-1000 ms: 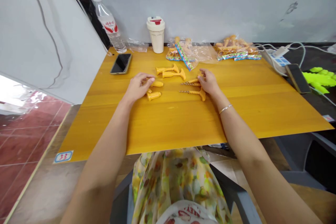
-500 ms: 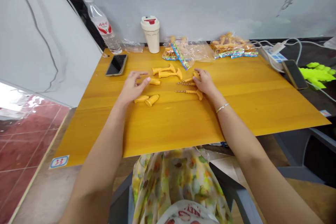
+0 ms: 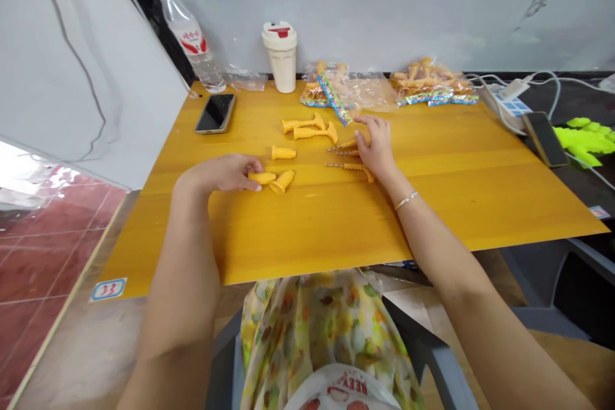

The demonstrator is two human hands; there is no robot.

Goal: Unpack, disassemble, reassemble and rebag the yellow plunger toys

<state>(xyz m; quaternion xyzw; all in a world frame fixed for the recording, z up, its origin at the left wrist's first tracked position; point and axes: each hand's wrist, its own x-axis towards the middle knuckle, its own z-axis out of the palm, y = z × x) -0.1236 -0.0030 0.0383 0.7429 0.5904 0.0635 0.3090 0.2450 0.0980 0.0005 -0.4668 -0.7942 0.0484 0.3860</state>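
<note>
My left hand point(image 3: 230, 173) is closed, thumb and fingers around the left end of a yellow plastic corkscrew cap point(image 3: 263, 177) lying on the table. A second cap point(image 3: 282, 181) leans right beside it, and a third cap point(image 3: 283, 152) lies just behind. My right hand point(image 3: 377, 144) rests over bare corkscrews with metal spirals pointing left; its thumb and fingers are apart, partly hiding their yellow handles. The nearest bare corkscrew point(image 3: 353, 167) shows most clearly. Between the hands, farther back, lie two capped yellow corkscrews point(image 3: 314, 133) with T-shaped handles.
Along the back stand a water bottle point(image 3: 192, 41) and a white cup point(image 3: 281, 61). Clear bags of yellow corkscrews point(image 3: 427, 80) lie against the wall. A phone point(image 3: 215, 113) is at left; another phone point(image 3: 544, 139), cables and a neon-green item point(image 3: 583, 141) are at right.
My left hand has moved left and nearer, from the rear cap to the front left cap, and closed on it. My right hand's fingers have spread over the bare corkscrews.
</note>
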